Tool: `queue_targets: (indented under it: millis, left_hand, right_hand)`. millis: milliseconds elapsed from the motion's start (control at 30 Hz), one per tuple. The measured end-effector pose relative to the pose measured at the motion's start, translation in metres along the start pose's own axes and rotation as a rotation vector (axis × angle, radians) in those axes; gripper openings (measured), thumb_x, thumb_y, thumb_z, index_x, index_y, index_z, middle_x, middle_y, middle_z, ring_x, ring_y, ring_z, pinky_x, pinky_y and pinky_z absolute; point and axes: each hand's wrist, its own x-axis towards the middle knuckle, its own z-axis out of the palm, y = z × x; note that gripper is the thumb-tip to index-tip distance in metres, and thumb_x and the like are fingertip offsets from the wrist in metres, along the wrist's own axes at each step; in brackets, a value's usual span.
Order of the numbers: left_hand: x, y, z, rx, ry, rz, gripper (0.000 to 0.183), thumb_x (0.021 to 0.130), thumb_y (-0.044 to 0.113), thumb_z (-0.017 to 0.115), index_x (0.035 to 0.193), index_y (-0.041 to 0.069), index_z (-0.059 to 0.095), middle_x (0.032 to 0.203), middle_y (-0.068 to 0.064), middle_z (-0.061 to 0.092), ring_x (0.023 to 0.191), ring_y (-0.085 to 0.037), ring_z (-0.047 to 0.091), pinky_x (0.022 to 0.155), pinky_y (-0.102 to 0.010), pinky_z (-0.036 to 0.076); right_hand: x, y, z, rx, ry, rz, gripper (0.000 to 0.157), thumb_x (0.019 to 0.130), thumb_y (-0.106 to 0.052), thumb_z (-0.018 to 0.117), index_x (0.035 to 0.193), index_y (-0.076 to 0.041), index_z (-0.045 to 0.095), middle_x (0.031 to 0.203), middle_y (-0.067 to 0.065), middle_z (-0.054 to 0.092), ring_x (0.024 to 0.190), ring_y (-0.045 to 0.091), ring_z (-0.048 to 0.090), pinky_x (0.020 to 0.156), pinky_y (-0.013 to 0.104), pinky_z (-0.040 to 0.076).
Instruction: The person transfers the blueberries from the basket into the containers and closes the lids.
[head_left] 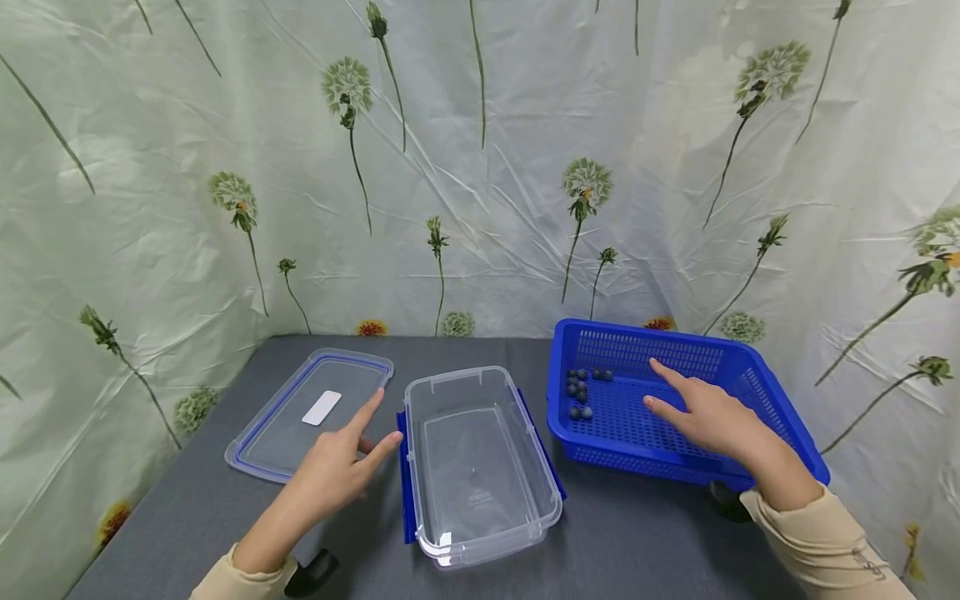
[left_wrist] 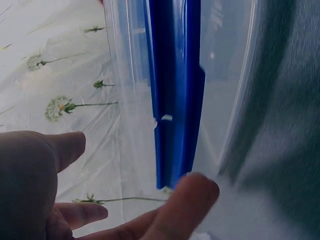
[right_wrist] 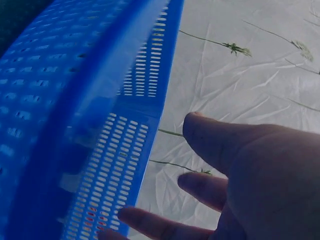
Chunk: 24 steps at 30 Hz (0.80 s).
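A clear plastic food container (head_left: 480, 467) with blue side latches stands uncovered at the middle of the table. Left of it lies its clear lid (head_left: 285, 417) with a blue seal and a white label. My left hand (head_left: 333, 471) hovers between lid and container, fingers extended, holding nothing; the left wrist view shows it near a blue latch (left_wrist: 175, 90). To the right, a blue perforated basket (head_left: 622, 454) holds several blueberries (head_left: 581, 390) in its left part. Above the basket's right part is my right hand (head_left: 716, 417), index finger and thumb extended, nothing held.
A grey cloth covers the table (head_left: 360, 567). Behind and at the sides hangs a pale curtain (head_left: 480, 208) printed with dandelions. The basket's raised wall (right_wrist: 115, 150) stands beside my right hand in the right wrist view.
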Motion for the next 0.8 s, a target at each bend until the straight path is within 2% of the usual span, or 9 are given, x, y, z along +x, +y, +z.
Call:
queue_targets:
  millis: [100, 267, 400, 500, 600, 700, 800]
  left_hand:
    - [0.000, 0.000, 0.005, -0.129, -0.033, -0.059, 0.084, 0.103, 0.054, 0.067, 0.172, 0.026, 0.028, 0.107, -0.013, 0.078, 0.061, -0.017, 0.073, 0.059, -0.033, 0.060]
    - [-0.003, -0.001, 0.015, -0.261, -0.051, -0.111, 0.086, 0.100, 0.051, 0.074, 0.171, 0.028, 0.030, 0.105, -0.013, 0.076, 0.069, -0.021, 0.077, 0.054, -0.034, 0.061]
    - [-0.003, -0.002, 0.026, -0.321, -0.081, -0.134, 0.090, 0.099, 0.048, 0.077, 0.171, 0.028, 0.028, 0.106, -0.012, 0.076, 0.071, -0.020, 0.077, 0.054, -0.037, 0.062]
    - [-0.003, -0.003, 0.032, -0.364, -0.113, -0.139, 0.096, 0.097, 0.046, 0.079, 0.172, 0.028, 0.022, 0.108, -0.012, 0.076, 0.073, -0.019, 0.076, 0.055, -0.039, 0.063]
    - [-0.004, -0.004, 0.035, -0.386, -0.135, -0.138, 0.099, 0.097, 0.042, 0.081, 0.173, 0.030, 0.019, 0.108, -0.012, 0.074, 0.074, -0.020, 0.075, 0.056, -0.040, 0.064]
    - [-0.004, -0.005, 0.037, -0.423, -0.153, -0.138, 0.098, 0.097, 0.039, 0.081, 0.172, 0.031, 0.019, 0.109, -0.014, 0.072, 0.076, -0.021, 0.074, 0.057, -0.042, 0.064]
    - [-0.002, -0.006, 0.039, -0.459, -0.174, -0.133, 0.096, 0.098, 0.036, 0.080, 0.172, 0.032, 0.020, 0.113, -0.017, 0.071, 0.078, -0.022, 0.073, 0.058, -0.043, 0.065]
  right_hand:
    - [0.008, 0.001, -0.005, 0.071, -0.046, -0.047, 0.078, 0.111, -0.049, 0.054, 0.168, -0.002, 0.029, 0.151, 0.039, 0.054, 0.132, 0.058, 0.058, 0.098, 0.069, 0.053]
    - [0.020, 0.002, -0.011, 0.163, -0.122, -0.085, 0.071, 0.112, -0.044, 0.055, 0.165, 0.000, 0.037, 0.147, 0.035, 0.059, 0.129, 0.051, 0.063, 0.096, 0.063, 0.057]
    - [0.029, 0.004, -0.013, 0.270, -0.223, -0.067, 0.062, 0.113, -0.040, 0.055, 0.160, -0.001, 0.045, 0.142, 0.031, 0.064, 0.119, 0.042, 0.070, 0.096, 0.059, 0.058]
    - [0.038, 0.005, -0.012, 0.360, -0.307, -0.054, 0.058, 0.114, -0.035, 0.054, 0.159, 0.000, 0.045, 0.135, 0.028, 0.068, 0.110, 0.033, 0.074, 0.095, 0.054, 0.060]
    - [0.050, 0.003, -0.009, 0.436, -0.382, -0.049, 0.056, 0.115, -0.031, 0.053, 0.160, 0.000, 0.043, 0.129, 0.024, 0.069, 0.105, 0.029, 0.074, 0.085, 0.045, 0.060]
    - [0.063, 0.000, -0.006, 0.492, -0.454, -0.033, 0.056, 0.115, -0.030, 0.051, 0.162, -0.001, 0.039, 0.126, 0.020, 0.069, 0.102, 0.027, 0.072, 0.078, 0.039, 0.055]
    - [0.073, 0.000, -0.003, 0.508, -0.503, -0.007, 0.057, 0.116, -0.031, 0.050, 0.164, -0.004, 0.038, 0.128, 0.019, 0.068, 0.105, 0.027, 0.072, 0.085, 0.042, 0.057]
